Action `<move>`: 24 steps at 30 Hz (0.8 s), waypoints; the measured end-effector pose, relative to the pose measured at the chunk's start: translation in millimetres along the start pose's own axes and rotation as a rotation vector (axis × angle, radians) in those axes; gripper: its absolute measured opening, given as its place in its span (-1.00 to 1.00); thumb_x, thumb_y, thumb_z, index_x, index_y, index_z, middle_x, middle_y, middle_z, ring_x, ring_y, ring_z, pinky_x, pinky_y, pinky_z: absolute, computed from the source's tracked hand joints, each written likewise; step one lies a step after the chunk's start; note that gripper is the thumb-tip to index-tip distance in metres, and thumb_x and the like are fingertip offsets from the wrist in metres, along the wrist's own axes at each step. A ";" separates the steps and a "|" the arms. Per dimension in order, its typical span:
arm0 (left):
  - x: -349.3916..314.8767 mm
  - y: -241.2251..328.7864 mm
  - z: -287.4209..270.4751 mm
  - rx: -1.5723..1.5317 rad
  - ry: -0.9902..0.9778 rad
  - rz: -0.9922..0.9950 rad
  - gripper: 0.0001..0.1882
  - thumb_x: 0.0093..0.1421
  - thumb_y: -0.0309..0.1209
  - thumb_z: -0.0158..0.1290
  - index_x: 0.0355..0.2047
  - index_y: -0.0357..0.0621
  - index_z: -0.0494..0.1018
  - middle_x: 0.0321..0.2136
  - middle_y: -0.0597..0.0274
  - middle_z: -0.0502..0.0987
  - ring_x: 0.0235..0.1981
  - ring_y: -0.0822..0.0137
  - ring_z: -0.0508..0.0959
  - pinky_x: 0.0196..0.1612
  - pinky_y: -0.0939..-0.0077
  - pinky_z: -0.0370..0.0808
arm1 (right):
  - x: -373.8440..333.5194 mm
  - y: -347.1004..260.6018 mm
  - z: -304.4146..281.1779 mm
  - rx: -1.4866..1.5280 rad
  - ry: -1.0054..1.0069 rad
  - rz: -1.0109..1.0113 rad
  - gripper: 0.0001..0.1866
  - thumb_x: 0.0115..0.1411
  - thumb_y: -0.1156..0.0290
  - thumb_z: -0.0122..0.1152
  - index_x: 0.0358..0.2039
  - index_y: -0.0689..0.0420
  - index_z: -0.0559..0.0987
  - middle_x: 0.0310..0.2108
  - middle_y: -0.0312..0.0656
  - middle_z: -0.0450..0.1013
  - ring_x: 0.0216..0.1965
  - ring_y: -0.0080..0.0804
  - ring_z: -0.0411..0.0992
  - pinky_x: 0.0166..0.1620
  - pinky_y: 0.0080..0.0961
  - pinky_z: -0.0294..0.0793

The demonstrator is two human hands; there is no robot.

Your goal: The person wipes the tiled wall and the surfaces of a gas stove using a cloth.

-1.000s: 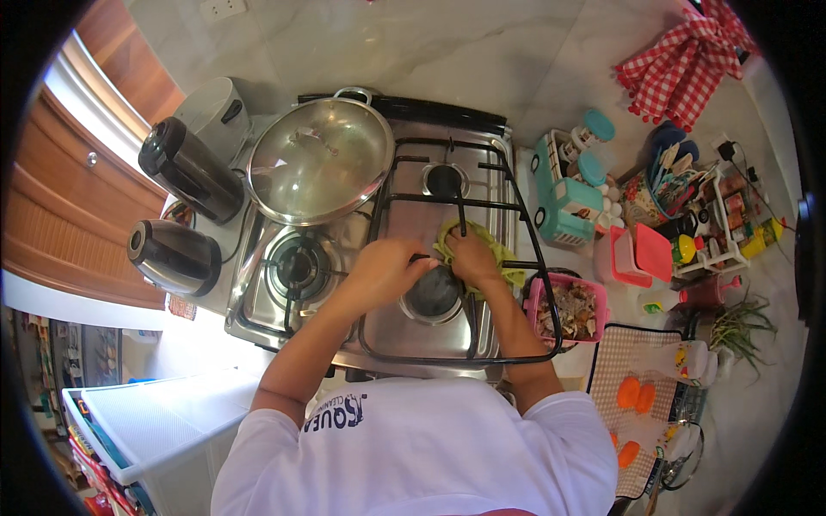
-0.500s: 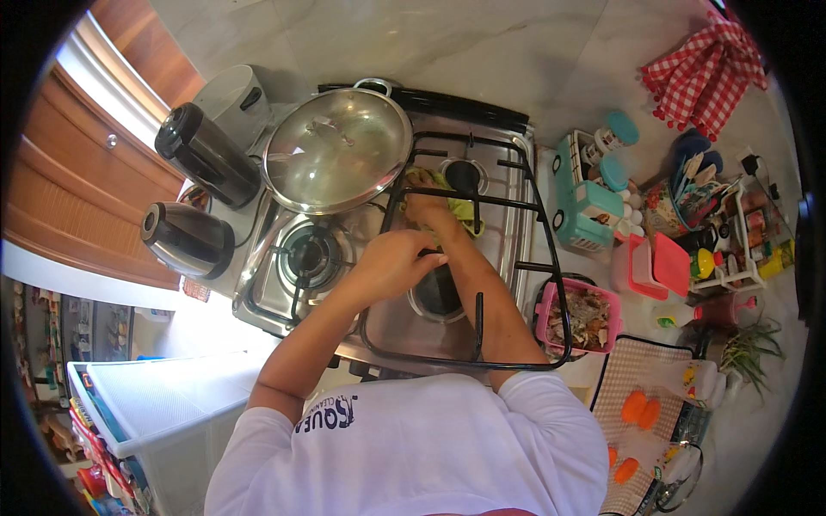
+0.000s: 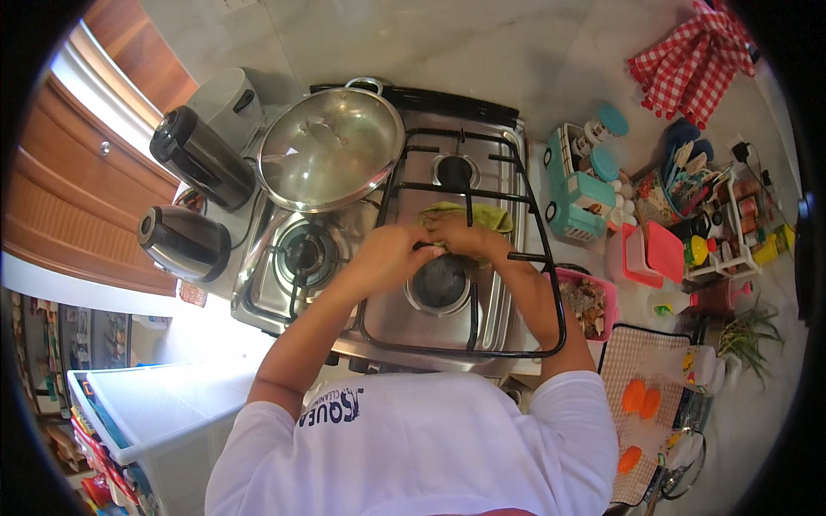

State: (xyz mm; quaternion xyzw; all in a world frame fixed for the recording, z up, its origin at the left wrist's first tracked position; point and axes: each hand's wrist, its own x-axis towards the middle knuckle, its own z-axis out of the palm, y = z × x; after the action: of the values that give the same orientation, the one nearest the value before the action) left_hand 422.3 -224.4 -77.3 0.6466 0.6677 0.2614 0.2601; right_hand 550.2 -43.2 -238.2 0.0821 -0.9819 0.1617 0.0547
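Note:
My left hand (image 3: 392,256) is closed on the left side of a black stove grate (image 3: 430,344), thumb and fingers pinching a short prong. The grate sits raised and askew over the right half of the steel gas stove (image 3: 379,346). Reaching under its bars, my right hand (image 3: 456,236) presses a yellow-green cloth (image 3: 486,217) onto the steel between the rear burner (image 3: 455,173) and the front burner (image 3: 440,282). Part of the cloth is hidden under that hand. A wide pan with a glass lid (image 3: 331,150) stands at the back left, above the left burner (image 3: 303,254).
A black thermos (image 3: 202,159) and an electric kettle (image 3: 183,242) stand left of the stove. On the right are a pink food container (image 3: 609,301), a teal van-shaped holder (image 3: 581,199), a red-lidded box (image 3: 662,254) and a checked mat (image 3: 628,357). A plastic drawer unit (image 3: 163,413) stands lower left.
My right hand has slid the cloth toward me and to the right, from beside the pan to between the two right burners. The left hand keeps its grip on the grate.

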 end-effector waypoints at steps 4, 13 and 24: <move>-1.6 -1.3 -0.9 -0.005 -0.016 -0.047 -0.70 0.06 -0.19 0.08 -0.42 -0.22 0.49 -0.49 -0.06 0.49 -0.40 -0.05 0.49 -0.34 0.19 0.38 | -32.7 -24.0 -16.2 -0.014 -0.090 0.343 -0.71 -0.05 0.47 0.04 -0.25 0.06 0.55 -0.09 -0.22 0.41 0.04 -0.18 0.30 -0.01 -0.38 0.36; 1.4 -5.1 1.5 -0.009 0.017 -0.008 -0.71 0.06 -0.21 0.08 -0.40 -0.22 0.49 -0.50 -0.05 0.49 -0.42 -0.04 0.49 -0.36 0.23 0.38 | 44.5 1.6 18.9 0.051 0.182 0.159 -0.66 -0.07 0.34 0.12 -0.20 0.05 0.50 -0.09 -0.12 0.41 -0.04 -0.08 0.35 -0.02 -0.26 0.35; 3.4 2.6 -2.6 -0.013 0.014 0.047 -0.69 0.08 -0.18 0.05 -0.36 -0.19 0.49 -0.51 -0.06 0.49 -0.43 -0.03 0.49 -0.36 0.25 0.38 | 27.3 -23.3 -15.9 0.453 0.070 0.164 -0.64 -0.04 0.40 0.16 -0.15 0.05 0.49 -0.10 -0.15 0.41 -0.07 -0.09 0.37 -0.04 -0.29 0.36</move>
State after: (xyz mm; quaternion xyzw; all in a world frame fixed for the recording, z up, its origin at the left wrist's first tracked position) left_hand 422.3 -221.0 -73.7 0.6586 0.6525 0.2761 0.2535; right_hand 528.9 -63.8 -212.4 0.0069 -0.9215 0.3844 0.0554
